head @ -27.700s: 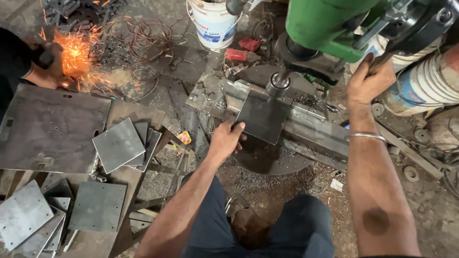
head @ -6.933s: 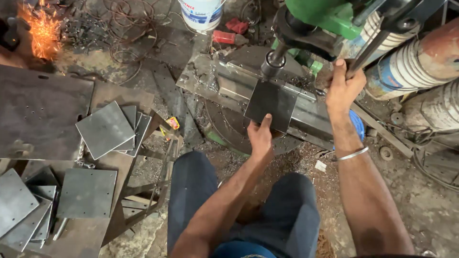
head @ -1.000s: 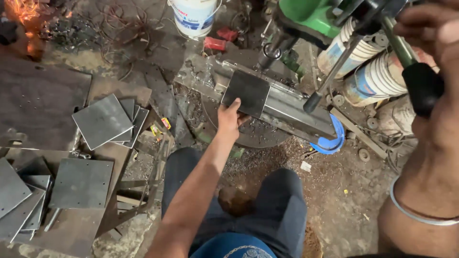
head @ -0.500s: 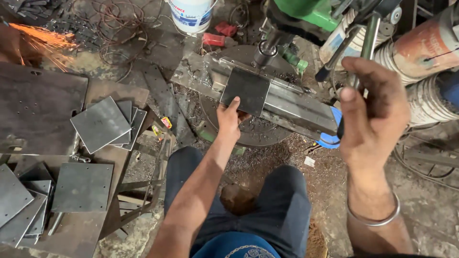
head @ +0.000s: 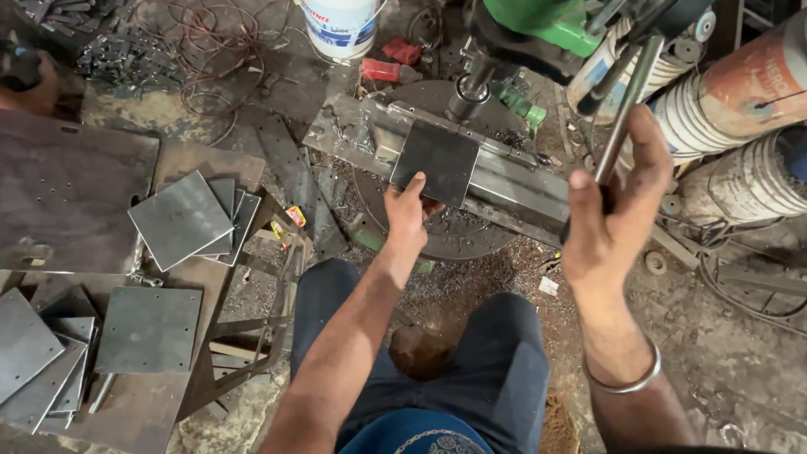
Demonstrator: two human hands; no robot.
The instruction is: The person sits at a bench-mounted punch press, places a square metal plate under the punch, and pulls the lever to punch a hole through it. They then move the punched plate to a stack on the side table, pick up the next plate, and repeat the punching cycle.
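Since half a second ago the right hand (head: 609,223) has slid lower on the drill press feed lever (head: 626,105), fingers wrapped closed around it. The left hand (head: 409,210) presses flat and open on the square steel plate (head: 437,161), just beyond it under the drill chuck (head: 466,97). No hole shows yet; drilled or not, stacked plates (head: 181,219) wait far left.

- Left hand (head: 408,214) bare, forearm bare, no sleeve in view.
- Right hand (head: 609,223) grimy, a plain metal bangle (head: 626,382) round the wrist.
- Dark blue trousers (head: 496,353), patterned blue cloth at the waist.
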